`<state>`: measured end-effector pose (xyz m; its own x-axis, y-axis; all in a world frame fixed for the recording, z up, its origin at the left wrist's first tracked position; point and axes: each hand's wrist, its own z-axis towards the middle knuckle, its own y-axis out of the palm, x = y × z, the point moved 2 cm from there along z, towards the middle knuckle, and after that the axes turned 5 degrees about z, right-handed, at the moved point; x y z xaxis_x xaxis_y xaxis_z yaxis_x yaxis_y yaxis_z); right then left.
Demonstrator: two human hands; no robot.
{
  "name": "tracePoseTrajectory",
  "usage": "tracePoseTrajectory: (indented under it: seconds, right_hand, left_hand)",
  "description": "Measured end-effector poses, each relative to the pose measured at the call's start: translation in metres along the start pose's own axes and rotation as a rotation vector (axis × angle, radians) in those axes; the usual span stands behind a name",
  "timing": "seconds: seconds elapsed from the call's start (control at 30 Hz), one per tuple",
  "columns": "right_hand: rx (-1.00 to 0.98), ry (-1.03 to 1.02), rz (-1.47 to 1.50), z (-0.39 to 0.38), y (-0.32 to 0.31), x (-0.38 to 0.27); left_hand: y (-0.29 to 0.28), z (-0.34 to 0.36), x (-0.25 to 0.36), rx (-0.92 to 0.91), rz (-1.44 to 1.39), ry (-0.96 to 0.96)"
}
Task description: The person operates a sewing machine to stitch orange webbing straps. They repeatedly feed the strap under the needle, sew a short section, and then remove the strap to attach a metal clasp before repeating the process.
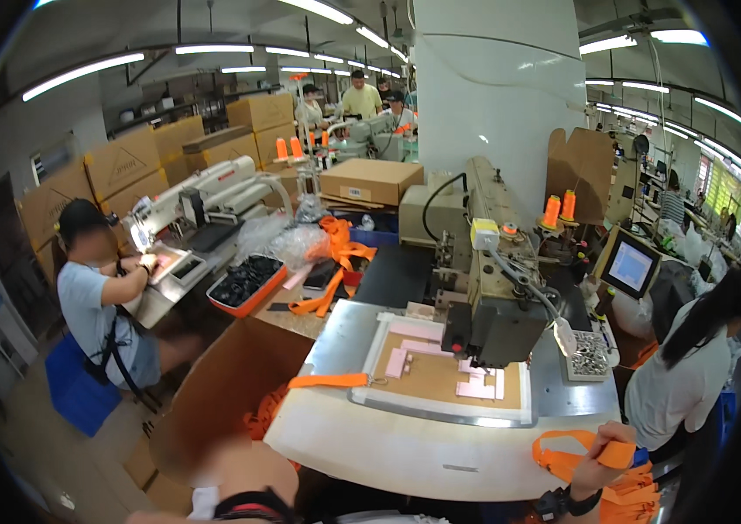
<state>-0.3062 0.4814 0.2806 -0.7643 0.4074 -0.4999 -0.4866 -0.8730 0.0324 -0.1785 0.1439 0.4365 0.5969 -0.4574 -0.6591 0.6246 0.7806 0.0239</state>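
My right hand [599, 461], with a dark watch at the wrist, is closed around an orange webbing strap [562, 434] at the right end of the pale table [388, 450]. A loop of the strap lies on the tabletop beside it. My left hand [248, 472] is a blur at the lower left, near the table's front left corner; its fingers cannot be made out. Another orange strap [329, 381] reaches onto the left edge of a framed sewing template [440, 406] with pink pieces. The head of a sewing machine [497, 319] stands over that template.
A tray of small metal parts [586, 356] sits right of the machine. More orange straps [632, 498] hang below my right hand. An open cardboard box [213, 384] stands at the left. One co-worker [109, 297] sits at the left machine, another [685, 375] at the right.
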Motion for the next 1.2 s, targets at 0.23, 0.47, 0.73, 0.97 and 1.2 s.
tracePoseTrajectory:
  seconds: [0.23,0.47,0.73,0.97,1.2]
  right_hand:
    - [0.042,0.052,0.031,-0.015,-0.012,0.024]
    - [-0.229,-0.058,-0.384,-0.055,-0.072,0.08]
    - [-0.024,-0.025,-0.059,-0.026,-0.031,0.04]
    - [0.069,-0.018,0.111,-0.015,-0.011,0.025]
    - [-0.229,0.124,0.089,0.004,-0.006,0.019]
  left_hand:
    - [0.047,-0.066,-0.004,0.704,-0.373,-1.131]
    - [0.072,-0.083,-0.04,0.836,-0.666,-0.833]
    - [0.046,-0.088,-0.045,0.566,-0.574,-1.073]
    - [0.04,-0.092,-0.042,0.228,-0.474,-1.237]
    - [0.023,-0.147,-0.044,0.027,-0.309,-1.565]
